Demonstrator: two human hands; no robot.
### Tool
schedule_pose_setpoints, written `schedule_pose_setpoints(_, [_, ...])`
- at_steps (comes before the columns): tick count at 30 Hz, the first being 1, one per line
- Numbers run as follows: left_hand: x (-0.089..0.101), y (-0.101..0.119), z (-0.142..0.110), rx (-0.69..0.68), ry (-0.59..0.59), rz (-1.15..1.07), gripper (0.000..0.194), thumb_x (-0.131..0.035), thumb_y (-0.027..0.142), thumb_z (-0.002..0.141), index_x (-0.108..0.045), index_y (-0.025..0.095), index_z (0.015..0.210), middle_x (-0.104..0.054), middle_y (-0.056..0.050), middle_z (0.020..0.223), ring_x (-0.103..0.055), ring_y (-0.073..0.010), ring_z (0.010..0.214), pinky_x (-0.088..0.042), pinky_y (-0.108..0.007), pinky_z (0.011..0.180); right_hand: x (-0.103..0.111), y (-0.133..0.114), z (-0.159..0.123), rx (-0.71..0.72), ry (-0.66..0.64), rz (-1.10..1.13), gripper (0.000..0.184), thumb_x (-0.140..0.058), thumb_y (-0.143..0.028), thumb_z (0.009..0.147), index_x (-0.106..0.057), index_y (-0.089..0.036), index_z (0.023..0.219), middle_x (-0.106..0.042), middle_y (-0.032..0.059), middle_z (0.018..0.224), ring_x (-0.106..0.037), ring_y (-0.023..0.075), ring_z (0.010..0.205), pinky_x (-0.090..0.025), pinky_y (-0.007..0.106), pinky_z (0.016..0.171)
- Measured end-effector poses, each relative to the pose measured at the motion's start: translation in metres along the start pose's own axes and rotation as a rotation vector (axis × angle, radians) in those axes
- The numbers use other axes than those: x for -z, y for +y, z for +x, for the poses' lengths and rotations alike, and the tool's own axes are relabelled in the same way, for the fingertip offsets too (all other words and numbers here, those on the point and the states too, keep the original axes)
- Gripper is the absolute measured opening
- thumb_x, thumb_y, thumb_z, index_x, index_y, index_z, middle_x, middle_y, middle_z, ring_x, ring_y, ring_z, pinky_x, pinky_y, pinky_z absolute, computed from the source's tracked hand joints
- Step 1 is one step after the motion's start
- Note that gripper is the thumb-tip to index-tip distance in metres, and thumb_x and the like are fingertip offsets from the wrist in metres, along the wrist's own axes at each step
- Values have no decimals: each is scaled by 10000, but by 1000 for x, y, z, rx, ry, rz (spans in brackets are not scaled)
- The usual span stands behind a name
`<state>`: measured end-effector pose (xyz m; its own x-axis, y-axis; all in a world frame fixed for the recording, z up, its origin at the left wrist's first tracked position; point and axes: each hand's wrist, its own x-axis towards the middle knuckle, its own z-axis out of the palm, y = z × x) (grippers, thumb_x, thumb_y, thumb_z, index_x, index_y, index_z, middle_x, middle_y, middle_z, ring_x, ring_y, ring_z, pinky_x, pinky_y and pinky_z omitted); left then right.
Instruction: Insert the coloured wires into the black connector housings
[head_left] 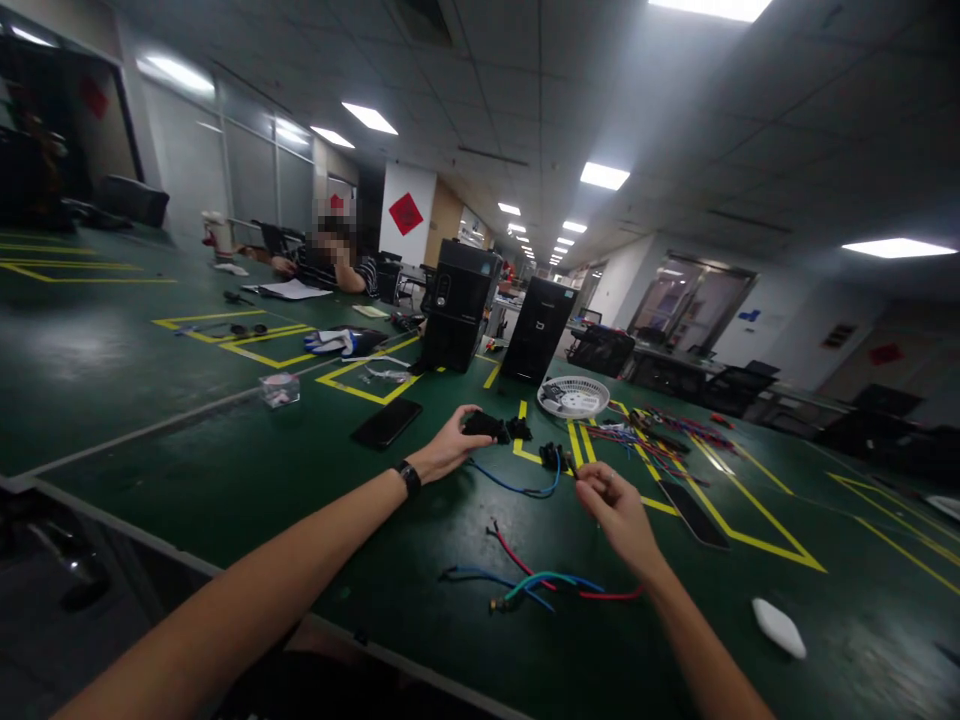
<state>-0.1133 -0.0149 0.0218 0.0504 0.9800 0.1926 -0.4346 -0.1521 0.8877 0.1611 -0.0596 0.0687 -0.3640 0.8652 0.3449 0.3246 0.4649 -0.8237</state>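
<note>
My left hand (448, 448) reaches forward over the green table (187, 470) and curls around a small black part (484, 425). Another small black part (519, 430) lies just beside it. My right hand (611, 505) is pinched shut near a black connector (553, 456) with a blue wire (517, 486) trailing from it; what the fingers hold is too small to tell. Loose red, blue and green wires (540, 585) lie on the table between my forearms.
A black phone (387, 422) lies left of my left hand. Two black boxes (459, 305) stand behind, with a white basket (574, 396) and a pile of coloured wires (652, 432) to the right. A white object (778, 628) lies near right. A seated person (330, 262) works far left.
</note>
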Motion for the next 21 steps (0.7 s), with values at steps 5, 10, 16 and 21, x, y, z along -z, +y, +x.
schedule_pose_setpoints(5, [-34,-6,-22,83,-238,-94,712,-822,175,580,-421,238,1164,-653,-56,966,-686,-199,851,-499,-343,819,-33,8,-9,75,66,-302,266,-518,-370,887,-576,-160,1040,-415,-55,584,-414,108,513,-352,219,505])
schedule_pose_setpoints(10, [-42,-13,-31,78,-284,28,645,-827,191,576,-474,222,1114,-667,-55,985,-643,-193,925,-495,-294,787,-38,11,-16,185,64,-511,301,-480,-303,905,-605,-186,1153,-543,-20,623,-492,124,528,-417,231,539])
schedule_pose_setpoints(16, [-35,-10,-34,82,-315,137,586,-774,175,625,-510,229,1145,-641,-62,1051,-616,-200,964,-488,-283,765,-38,14,-18,233,35,-581,292,-507,-261,898,-632,-191,1152,-648,21,726,-556,132,548,-460,238,558])
schedule_pose_setpoints(21, [-34,-9,-36,88,-351,118,543,-728,153,671,-507,232,1161,-620,-94,1151,-586,-228,1081,-469,-353,882,-40,17,-17,209,7,-579,287,-509,-249,898,-627,-195,1154,-651,21,724,-552,129,534,-462,237,544])
